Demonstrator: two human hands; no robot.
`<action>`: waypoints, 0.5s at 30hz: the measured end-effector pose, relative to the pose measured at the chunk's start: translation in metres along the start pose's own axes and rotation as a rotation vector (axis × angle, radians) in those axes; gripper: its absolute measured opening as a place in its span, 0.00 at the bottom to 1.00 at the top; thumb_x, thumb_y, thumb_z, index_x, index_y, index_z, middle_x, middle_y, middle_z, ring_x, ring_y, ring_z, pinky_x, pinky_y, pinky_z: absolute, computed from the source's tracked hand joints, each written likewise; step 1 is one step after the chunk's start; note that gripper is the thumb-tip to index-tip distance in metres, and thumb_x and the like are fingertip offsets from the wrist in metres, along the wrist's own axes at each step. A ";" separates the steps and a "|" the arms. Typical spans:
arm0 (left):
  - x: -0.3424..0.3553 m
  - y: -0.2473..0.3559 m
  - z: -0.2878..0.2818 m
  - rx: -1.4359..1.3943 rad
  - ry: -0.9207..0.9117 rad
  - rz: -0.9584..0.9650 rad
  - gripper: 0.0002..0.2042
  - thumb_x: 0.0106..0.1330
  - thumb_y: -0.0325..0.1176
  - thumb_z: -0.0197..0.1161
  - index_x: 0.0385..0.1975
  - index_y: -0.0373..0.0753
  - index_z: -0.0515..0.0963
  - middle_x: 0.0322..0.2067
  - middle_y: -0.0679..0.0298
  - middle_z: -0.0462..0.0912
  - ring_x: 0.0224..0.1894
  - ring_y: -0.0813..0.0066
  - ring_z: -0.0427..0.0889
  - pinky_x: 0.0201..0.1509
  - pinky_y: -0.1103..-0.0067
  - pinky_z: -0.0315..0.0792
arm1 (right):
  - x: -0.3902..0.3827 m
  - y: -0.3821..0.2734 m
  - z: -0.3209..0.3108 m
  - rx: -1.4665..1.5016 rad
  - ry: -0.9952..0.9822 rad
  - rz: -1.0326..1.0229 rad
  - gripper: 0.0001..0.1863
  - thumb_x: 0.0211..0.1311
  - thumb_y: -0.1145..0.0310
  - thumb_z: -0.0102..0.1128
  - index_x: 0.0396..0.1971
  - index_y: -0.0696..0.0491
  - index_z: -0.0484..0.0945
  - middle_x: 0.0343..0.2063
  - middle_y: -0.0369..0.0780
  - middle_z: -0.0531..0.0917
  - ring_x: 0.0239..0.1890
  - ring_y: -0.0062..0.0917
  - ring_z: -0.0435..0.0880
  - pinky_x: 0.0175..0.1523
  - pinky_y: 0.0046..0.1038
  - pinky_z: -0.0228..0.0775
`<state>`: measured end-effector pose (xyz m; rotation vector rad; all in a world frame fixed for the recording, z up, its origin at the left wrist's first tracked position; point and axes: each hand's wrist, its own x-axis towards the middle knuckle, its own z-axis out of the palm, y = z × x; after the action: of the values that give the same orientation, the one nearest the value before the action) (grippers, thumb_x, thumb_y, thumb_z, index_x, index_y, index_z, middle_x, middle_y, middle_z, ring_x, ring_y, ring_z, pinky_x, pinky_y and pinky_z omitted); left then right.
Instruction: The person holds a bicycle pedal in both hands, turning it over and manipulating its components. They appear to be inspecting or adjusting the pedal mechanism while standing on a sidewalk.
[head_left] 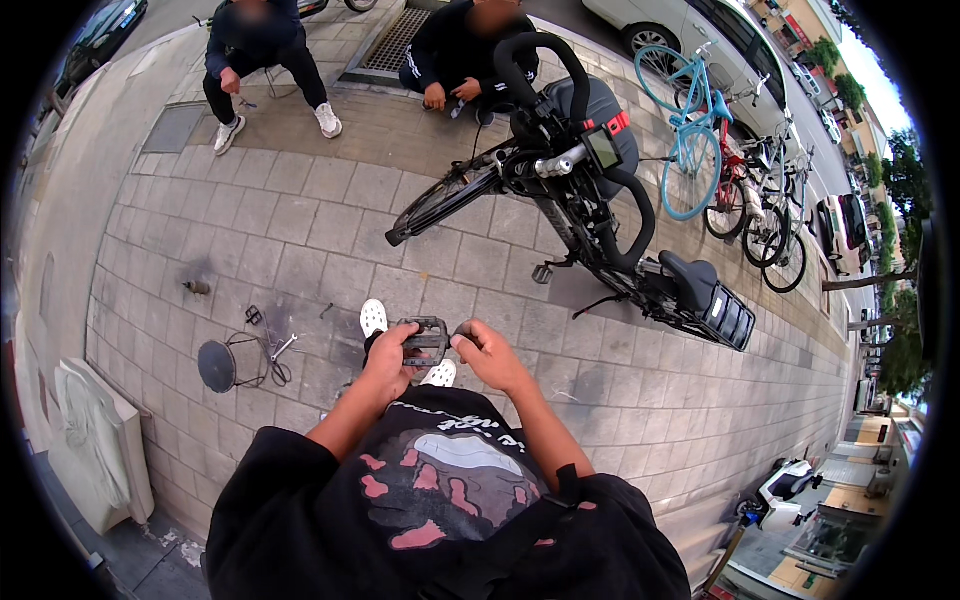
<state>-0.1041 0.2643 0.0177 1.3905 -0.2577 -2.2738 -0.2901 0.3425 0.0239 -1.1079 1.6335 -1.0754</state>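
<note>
A dark bicycle pedal [428, 343] with an open cage frame is held in front of my body. My left hand [392, 352] grips its left side, thumb on top. My right hand [484, 352] is at the pedal's right end, with thumb and fingers pinched together near the axle side; whether a small part sits between them is too small to tell. Ahead and to the right stands a black bicycle [590, 230] with drop-style handlebars, a small display and a rear rack. One pedal [542, 273] shows on its near side.
On the paving at left lie another pedal [253, 315], a wrench [285, 347] and a round stool [217, 366] with cords beside it. Two people sit at the far side, one with white shoes [328, 120]. Parked bicycles [692, 150] and a white car [690, 40] line the right.
</note>
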 end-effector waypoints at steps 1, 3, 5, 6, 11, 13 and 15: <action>0.000 0.001 0.001 0.006 0.000 -0.007 0.10 0.68 0.39 0.61 0.43 0.42 0.78 0.34 0.64 0.81 0.31 0.71 0.76 0.34 0.70 0.73 | 0.001 0.001 -0.003 -0.002 -0.061 0.082 0.28 0.76 0.47 0.52 0.25 0.58 0.77 0.18 0.34 0.76 0.22 0.19 0.76 0.30 0.25 0.69; -0.002 0.002 0.004 0.047 0.003 0.014 0.10 0.68 0.39 0.61 0.43 0.41 0.78 0.35 0.64 0.82 0.31 0.70 0.76 0.34 0.70 0.74 | 0.002 0.001 -0.010 -0.006 -0.182 0.248 0.28 0.76 0.47 0.54 0.26 0.58 0.77 0.19 0.35 0.77 0.23 0.19 0.77 0.30 0.25 0.70; -0.003 0.004 0.009 0.063 0.002 0.032 0.10 0.68 0.39 0.61 0.42 0.41 0.78 0.35 0.64 0.82 0.31 0.70 0.76 0.34 0.70 0.74 | 0.003 0.000 -0.012 -0.003 -0.178 0.360 0.27 0.76 0.49 0.53 0.26 0.59 0.77 0.21 0.35 0.78 0.23 0.19 0.77 0.31 0.25 0.70; -0.003 0.005 0.012 0.058 0.001 0.039 0.10 0.68 0.39 0.62 0.42 0.41 0.78 0.35 0.64 0.82 0.31 0.70 0.77 0.35 0.70 0.74 | 0.003 -0.001 -0.013 -0.001 -0.175 0.417 0.27 0.76 0.49 0.53 0.26 0.59 0.77 0.21 0.36 0.78 0.24 0.19 0.78 0.31 0.25 0.70; 0.009 0.012 0.014 0.006 0.007 0.034 0.09 0.68 0.38 0.61 0.41 0.42 0.79 0.35 0.64 0.81 0.31 0.68 0.78 0.34 0.69 0.74 | 0.006 -0.011 -0.016 0.038 -0.061 0.207 0.22 0.75 0.53 0.54 0.32 0.58 0.78 0.21 0.36 0.79 0.26 0.18 0.79 0.31 0.25 0.71; 0.007 0.011 0.012 0.003 0.013 0.056 0.08 0.68 0.39 0.61 0.40 0.43 0.79 0.36 0.63 0.81 0.31 0.69 0.77 0.34 0.69 0.74 | 0.006 -0.024 -0.017 0.034 -0.100 0.186 0.18 0.74 0.55 0.54 0.37 0.57 0.78 0.22 0.35 0.79 0.28 0.17 0.79 0.32 0.25 0.70; 0.002 0.015 0.012 -0.055 -0.018 0.035 0.08 0.68 0.38 0.61 0.41 0.43 0.79 0.37 0.63 0.81 0.30 0.69 0.75 0.35 0.69 0.74 | 0.012 -0.026 -0.019 0.006 -0.183 0.208 0.20 0.75 0.54 0.52 0.34 0.57 0.78 0.22 0.35 0.79 0.26 0.18 0.79 0.30 0.25 0.69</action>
<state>-0.1111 0.2491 0.0273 1.3287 -0.2218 -2.2488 -0.3052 0.3283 0.0509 -0.9781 1.5597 -0.8197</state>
